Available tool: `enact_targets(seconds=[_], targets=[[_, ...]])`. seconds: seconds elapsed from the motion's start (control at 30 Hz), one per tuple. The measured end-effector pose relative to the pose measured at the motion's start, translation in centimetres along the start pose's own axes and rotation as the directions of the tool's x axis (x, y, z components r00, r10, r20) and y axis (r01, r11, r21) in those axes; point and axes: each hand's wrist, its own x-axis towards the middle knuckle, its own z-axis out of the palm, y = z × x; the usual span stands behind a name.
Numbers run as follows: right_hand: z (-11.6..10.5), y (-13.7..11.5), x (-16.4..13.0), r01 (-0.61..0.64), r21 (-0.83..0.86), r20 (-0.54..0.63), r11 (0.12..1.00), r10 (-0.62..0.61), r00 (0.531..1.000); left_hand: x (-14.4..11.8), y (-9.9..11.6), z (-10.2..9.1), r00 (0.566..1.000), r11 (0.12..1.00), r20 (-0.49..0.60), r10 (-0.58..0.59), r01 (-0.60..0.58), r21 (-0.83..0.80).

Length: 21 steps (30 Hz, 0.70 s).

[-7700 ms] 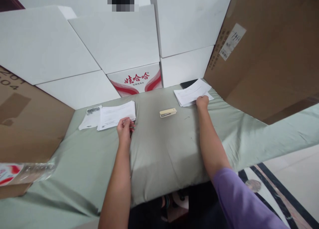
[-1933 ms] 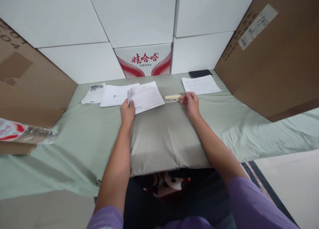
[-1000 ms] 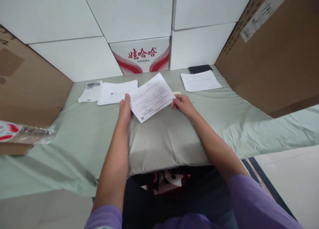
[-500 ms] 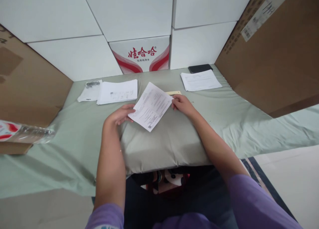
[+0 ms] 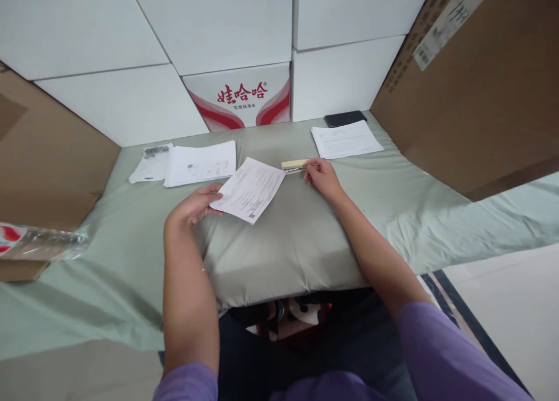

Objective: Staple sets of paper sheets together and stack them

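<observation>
My left hand pinches the near-left edge of a few printed sheets that lie tilted on a grey-green pillow. My right hand rests just right of the sheets, its fingertips touching the end of a cream stapler lying on the pillow's far edge. Whether the fingers grip the stapler I cannot tell. A white paper stack lies at the far left, another paper stack at the far right.
White boxes and one red-printed box wall the back. Brown cartons stand at the left and right. A dark phone lies behind the right stack, a small packet by the left stack, a plastic bottle at left.
The sheets went from raised between both hands to lying flatter on the pillow. My right hand let go of them and moved to the stapler; my left hand shifted to their near-left edge.
</observation>
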Motion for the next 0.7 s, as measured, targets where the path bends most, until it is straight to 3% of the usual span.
enact_targets(seconds=[0.23,0.4,0.53,0.7], targets=[[0.0,-0.4,-0.3,0.025,-0.03,-0.038,0.999,-0.027,0.999,0.6,-0.3,0.3,1.0,1.0,0.028,0.011,-0.012,0.014],[-1.0,-2.9,-0.8,0.083,-0.189,-0.105,0.978,-0.105,0.989,1.1,-0.6,0.2,0.999,1.0,0.048,0.017,-0.017,-0.002],[-0.8,-5.5,0.8,0.093,-0.446,-0.092,0.89,-0.149,0.985,1.3,-0.7,0.1,0.998,1.0,0.057,0.007,-0.006,-0.016],[3.0,-6.0,4.7,0.045,-0.679,-0.037,0.733,-0.095,0.995,1.4,-0.8,0.1,0.998,1.0,0.065,0.005,-0.004,-0.029]])
